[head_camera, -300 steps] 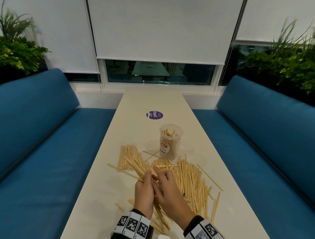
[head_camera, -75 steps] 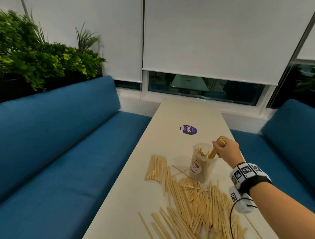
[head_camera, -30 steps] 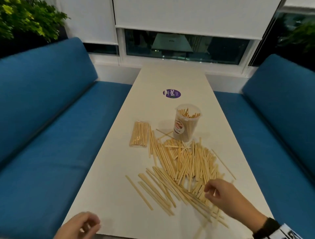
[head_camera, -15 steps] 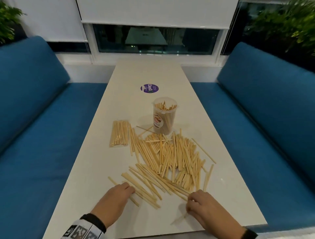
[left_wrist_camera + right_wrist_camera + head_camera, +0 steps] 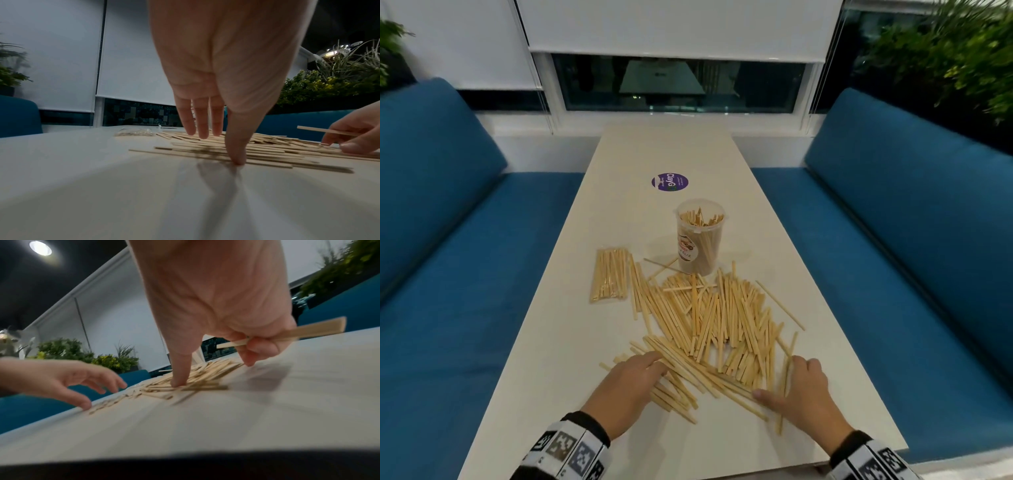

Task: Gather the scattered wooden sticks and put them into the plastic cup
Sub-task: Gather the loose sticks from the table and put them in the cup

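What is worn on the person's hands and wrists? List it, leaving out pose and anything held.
The left hand and right hand are bare: no gloves or rings show. Each wrist carries a black cuff and, behind it, a white band printed with square black-and-white coded markers. No cable is visible now.

The left hand (image 5: 627,385) lies palm down at the near left, its fingers (image 5: 202,121) straight and slightly spread, thumb tip pressed down; the right hand (image 5: 800,394) sits at the near right, palm down, thumb stretched leftward, its outer fingers (image 5: 261,348) curled round a stick (image 5: 292,332); both wrists carry bands (image 5: 566,452) printed with black-and-white markers, over dark cuffs; the forearms enter from the near edge, well apart.
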Available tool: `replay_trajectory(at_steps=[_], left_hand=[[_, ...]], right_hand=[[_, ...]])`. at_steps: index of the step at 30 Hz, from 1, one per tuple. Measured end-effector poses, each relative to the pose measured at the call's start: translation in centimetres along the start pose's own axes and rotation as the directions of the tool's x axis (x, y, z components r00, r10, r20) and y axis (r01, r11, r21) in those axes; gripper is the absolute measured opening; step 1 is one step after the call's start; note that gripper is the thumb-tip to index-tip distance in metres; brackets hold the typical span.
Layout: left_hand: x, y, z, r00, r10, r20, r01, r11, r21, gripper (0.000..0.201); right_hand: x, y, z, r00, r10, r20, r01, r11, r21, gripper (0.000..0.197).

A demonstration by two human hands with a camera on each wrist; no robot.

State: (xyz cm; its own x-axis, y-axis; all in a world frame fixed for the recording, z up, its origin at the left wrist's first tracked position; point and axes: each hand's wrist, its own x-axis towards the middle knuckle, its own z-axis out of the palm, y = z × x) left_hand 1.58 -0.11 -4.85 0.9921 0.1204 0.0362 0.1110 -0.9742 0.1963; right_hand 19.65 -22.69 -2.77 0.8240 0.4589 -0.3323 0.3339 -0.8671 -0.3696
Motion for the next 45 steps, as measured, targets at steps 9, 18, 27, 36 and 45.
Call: replay_trajectory(at_steps=[9,18,27,36,45], left_hand=[[2.4,0.1,-0.3,0.996,0.076,0.040,-0.078,0.996,0.052,0.079],[4.3,0.6,-0.9,0.982,0.057,0.180,-0.087,0.983,0.164,0.057],[3.9,1.3,-0.9,0.977,-0.017,0.213,-0.045,0.958,0.282,0.039],[3.7,3.1,-1.3,0.971,-0.110,0.212,0.051,0.963,0.265,0.030],[3.0,2.4,0.0,0.989,-0.092,0.118,0.050,0.948,0.315,0.056]], right_hand=[[0.9,-0.7,1.0,0.992,-0.096,-0.087,0.104,0.989,0.101,0.039],[0.8,-0.5,0.3,0.995,-0.069,-0.071,0.080,0.984,0.157,0.012],[0.3,-0.7,0.0,0.999,-0.042,0.029,0.042,0.999,-0.017,0.007],[-0.1,-1.4,-0.2,0.993,-0.033,0.112,0.044,0.994,-0.096,0.010],[-1.1,-0.8,-1.8,0.983,-0.035,0.178,0.057,0.991,-0.118,0.026]])
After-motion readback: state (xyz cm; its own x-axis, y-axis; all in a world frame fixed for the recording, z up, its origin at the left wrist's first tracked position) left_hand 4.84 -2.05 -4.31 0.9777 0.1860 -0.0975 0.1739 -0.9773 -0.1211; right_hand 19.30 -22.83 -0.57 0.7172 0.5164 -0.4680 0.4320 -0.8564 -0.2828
